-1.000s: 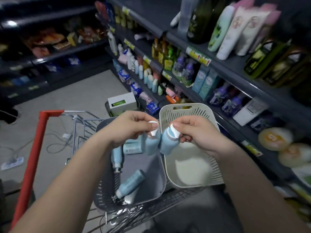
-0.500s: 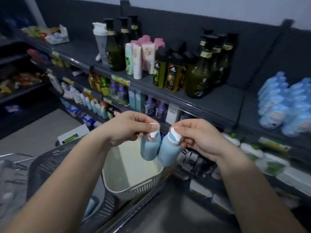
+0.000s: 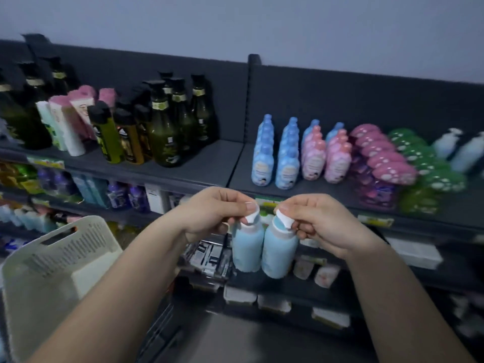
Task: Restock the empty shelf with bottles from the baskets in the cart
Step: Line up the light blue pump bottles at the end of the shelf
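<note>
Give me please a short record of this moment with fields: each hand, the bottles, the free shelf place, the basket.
left hand: pinches white cap of left blue bottle
right hand: pinches white cap of right blue bottle
bottles: hang upright, side by side
free place: bare shelf stretch between dark green bottles and shelved blue bottles
basket: cream basket at lower left

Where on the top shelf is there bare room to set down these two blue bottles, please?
The top shelf is bare between the dark green bottles and the light blue bottles, both sides of the upright divider. A narrow front strip runs before the light blue bottles. Rightward, pink packs and green packs crowd it; leftward, tubes.
</note>
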Demonstrator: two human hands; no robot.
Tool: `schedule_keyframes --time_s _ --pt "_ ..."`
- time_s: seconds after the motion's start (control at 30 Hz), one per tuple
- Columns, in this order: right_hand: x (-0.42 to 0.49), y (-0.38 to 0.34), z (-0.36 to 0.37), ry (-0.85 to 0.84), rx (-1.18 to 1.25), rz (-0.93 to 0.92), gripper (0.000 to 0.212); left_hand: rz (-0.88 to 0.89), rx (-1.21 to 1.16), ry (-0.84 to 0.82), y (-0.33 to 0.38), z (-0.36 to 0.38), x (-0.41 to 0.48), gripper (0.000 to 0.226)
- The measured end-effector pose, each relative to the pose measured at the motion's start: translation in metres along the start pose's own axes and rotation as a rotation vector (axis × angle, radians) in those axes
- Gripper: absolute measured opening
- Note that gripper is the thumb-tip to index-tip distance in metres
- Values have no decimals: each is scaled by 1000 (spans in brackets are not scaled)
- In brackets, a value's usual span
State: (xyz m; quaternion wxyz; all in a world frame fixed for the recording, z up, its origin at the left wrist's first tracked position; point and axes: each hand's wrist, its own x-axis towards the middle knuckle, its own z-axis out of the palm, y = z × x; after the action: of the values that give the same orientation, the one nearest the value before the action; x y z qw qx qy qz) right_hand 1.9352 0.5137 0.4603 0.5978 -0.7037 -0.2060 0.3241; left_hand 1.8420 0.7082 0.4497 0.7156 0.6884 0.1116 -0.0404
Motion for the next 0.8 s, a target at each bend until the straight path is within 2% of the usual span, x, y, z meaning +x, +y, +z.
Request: schedule_keyframes --time_s 0.37,0.8 --pt "-56 12 -129 327 19 4 20 -31 80 -293 30 121 103 9" --pt "-59 0 -247 646 71 11 14 11 153 -570 73 227 224 13"
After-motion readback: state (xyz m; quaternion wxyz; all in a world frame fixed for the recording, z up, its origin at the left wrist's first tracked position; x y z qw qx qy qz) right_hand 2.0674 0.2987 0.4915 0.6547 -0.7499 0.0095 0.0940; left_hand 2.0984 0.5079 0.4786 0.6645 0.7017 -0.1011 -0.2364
